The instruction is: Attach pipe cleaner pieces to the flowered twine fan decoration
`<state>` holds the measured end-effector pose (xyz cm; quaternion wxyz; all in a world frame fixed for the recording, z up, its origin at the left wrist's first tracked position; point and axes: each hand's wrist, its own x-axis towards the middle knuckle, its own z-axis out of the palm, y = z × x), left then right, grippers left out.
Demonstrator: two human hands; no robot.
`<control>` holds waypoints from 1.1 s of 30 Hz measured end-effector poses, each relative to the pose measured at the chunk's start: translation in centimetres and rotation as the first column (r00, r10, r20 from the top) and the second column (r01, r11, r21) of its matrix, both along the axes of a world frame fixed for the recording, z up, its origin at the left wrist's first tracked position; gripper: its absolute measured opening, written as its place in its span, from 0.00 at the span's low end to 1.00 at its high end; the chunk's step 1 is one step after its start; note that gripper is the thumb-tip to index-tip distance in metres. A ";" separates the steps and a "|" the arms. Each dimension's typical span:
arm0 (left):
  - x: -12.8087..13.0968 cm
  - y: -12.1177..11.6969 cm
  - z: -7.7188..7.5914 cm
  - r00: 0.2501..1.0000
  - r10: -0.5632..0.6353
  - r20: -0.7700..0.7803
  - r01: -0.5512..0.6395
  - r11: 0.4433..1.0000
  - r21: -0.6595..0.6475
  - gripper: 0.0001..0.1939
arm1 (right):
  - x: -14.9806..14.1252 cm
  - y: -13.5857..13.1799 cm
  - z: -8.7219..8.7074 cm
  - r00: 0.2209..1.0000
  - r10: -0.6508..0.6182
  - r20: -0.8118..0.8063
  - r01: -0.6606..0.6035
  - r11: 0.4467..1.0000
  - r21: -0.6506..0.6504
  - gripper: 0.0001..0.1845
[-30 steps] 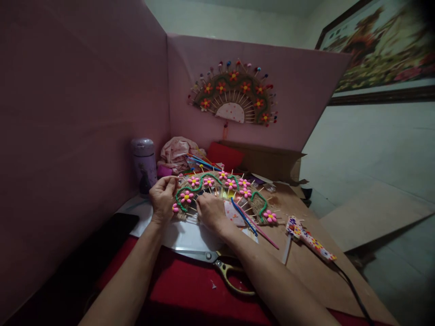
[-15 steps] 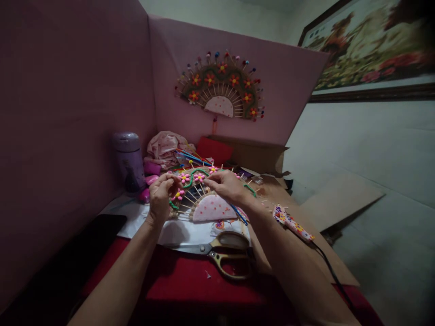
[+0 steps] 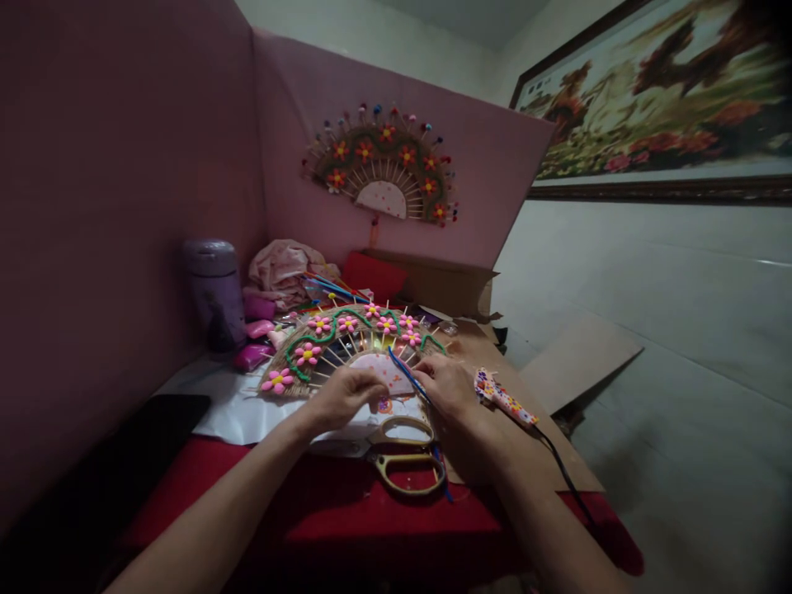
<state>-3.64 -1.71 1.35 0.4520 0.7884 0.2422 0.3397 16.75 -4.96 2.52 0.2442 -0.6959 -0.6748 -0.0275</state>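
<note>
A woven fan-shaped craft (image 3: 346,312) lies on the table, with pink flowers, a wavy green trim, thin sticks and a white spotted half-circle. My right hand (image 3: 449,384) is at its lower right, fingers closed on thin blue pipe cleaners (image 3: 402,367) that slant across the half-circle. In front of the fan's lower edge hovers my left hand (image 3: 350,398), its fingers curled together; whatever they hold, if anything, is hidden. Gold-handled scissors (image 3: 408,474) lie just below both hands, their blades partly behind my left wrist.
A flower-patterned glue gun (image 3: 504,398) with a black cord rests on cardboard (image 3: 557,454) at right. At left stand a purple flask (image 3: 216,293) and pink packets (image 3: 253,356). A finished fan (image 3: 387,165) hangs on the pink board behind. Red cloth (image 3: 297,503) covers the front.
Both hands have drawn back from the fan's flowered band toward its lower edge. My right hand has come to the blue pipe cleaners. The view has shifted slightly right.
</note>
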 end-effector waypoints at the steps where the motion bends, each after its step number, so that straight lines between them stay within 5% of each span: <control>1: 0.3 -0.2 -0.3 0.999 -0.031 -0.023 0.031 1.000 0.000 0.12 | -0.1 0.0 -0.1 1.000 -0.006 0.020 0.006 1.000 -0.009 0.10; 6: 0.7 -0.2 -0.7 0.999 0.004 -0.045 -0.005 0.999 -0.032 0.08 | 0.3 0.5 0.0 0.996 -0.037 0.082 0.039 0.999 -0.020 0.13; 17: 0.3 0.2 -0.5 0.968 0.213 -0.133 -0.178 0.956 0.233 0.15 | 1.4 0.8 0.1 0.984 -0.061 0.167 0.091 0.979 -0.180 0.14; 26: 0.4 0.6 -1.4 0.973 0.212 -0.092 -0.183 0.950 0.253 0.07 | 1.2 1.0 -1.1 0.977 -0.094 0.190 0.134 0.968 -0.210 0.12; 33: 0.3 0.9 -1.4 0.922 0.355 -0.156 -0.289 0.898 0.333 0.17 | 1.2 1.1 -1.6 0.970 -0.164 0.179 0.192 0.970 -0.148 0.12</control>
